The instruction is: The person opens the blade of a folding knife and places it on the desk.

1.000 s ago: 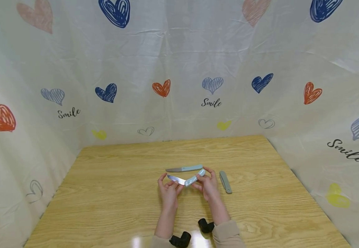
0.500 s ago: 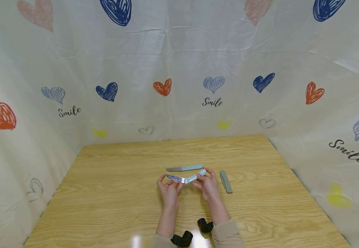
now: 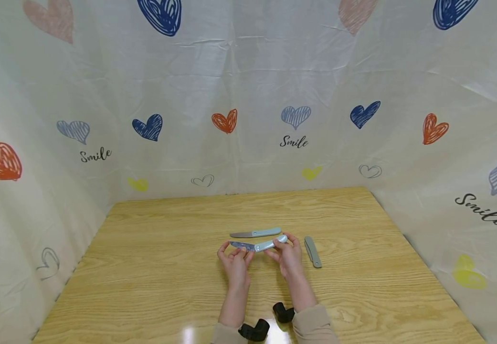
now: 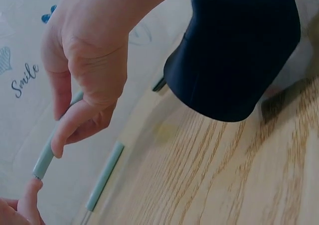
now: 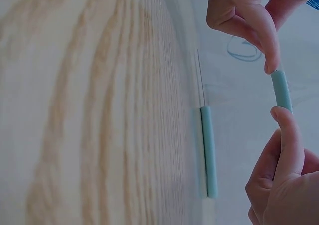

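A folding knife with a light blue handle (image 3: 267, 245) is held up between both hands in the head view, its blade (image 3: 238, 245) swung out to the left at a slight bend. My left hand (image 3: 236, 268) pinches the blade between thumb and fingers close to the pivot. My right hand (image 3: 290, 260) grips the far part of the handle. In the right wrist view the handle (image 5: 282, 89) spans from the left hand (image 5: 254, 23) above to the right hand (image 5: 279, 180) below. Much of the blade is hidden by fingers there.
Just behind the hands, a second light blue folding knife (image 3: 266, 232) lies opened out on the wooden table (image 3: 162, 267). A grey-green folded knife (image 3: 312, 252) lies to the right. Black wrist cameras (image 3: 283, 312) sit by both sleeves. A heart-printed curtain surrounds the table.
The knife's blade and handle have come closer to a straight line, the pivot end rising slightly between the hands. Both hands keep their hold. The two knives on the table stay put.
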Available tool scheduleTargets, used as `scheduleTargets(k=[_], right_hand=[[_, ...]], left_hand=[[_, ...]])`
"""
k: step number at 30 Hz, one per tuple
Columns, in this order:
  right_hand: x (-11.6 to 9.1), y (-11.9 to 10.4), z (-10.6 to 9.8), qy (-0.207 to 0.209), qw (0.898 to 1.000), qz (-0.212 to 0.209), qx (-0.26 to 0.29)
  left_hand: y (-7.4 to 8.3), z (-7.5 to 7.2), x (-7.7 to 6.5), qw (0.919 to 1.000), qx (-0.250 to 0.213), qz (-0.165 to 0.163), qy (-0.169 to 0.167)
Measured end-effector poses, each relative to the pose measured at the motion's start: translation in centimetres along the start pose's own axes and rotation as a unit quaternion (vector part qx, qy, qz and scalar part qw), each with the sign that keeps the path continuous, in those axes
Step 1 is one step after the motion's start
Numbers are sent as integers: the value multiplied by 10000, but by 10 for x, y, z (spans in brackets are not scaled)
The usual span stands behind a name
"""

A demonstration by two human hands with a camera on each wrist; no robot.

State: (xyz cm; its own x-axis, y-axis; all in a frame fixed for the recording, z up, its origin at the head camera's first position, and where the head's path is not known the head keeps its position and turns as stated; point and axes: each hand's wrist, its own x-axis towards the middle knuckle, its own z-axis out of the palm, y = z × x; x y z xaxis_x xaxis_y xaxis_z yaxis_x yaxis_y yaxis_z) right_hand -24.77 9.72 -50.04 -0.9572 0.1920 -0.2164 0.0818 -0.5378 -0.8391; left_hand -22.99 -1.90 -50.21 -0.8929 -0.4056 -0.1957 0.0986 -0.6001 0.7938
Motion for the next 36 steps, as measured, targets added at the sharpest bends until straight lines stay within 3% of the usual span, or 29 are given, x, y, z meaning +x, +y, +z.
scheduleTargets(k=[20,36], right_hand=[[-2,-2,3,150,9994,-154,257],[2,-1,4,226,9989,-361,184]], left_hand=[[-10,7,-3,9984,-268,332,376],[-10,11,-4,9973,-480,303,475]])
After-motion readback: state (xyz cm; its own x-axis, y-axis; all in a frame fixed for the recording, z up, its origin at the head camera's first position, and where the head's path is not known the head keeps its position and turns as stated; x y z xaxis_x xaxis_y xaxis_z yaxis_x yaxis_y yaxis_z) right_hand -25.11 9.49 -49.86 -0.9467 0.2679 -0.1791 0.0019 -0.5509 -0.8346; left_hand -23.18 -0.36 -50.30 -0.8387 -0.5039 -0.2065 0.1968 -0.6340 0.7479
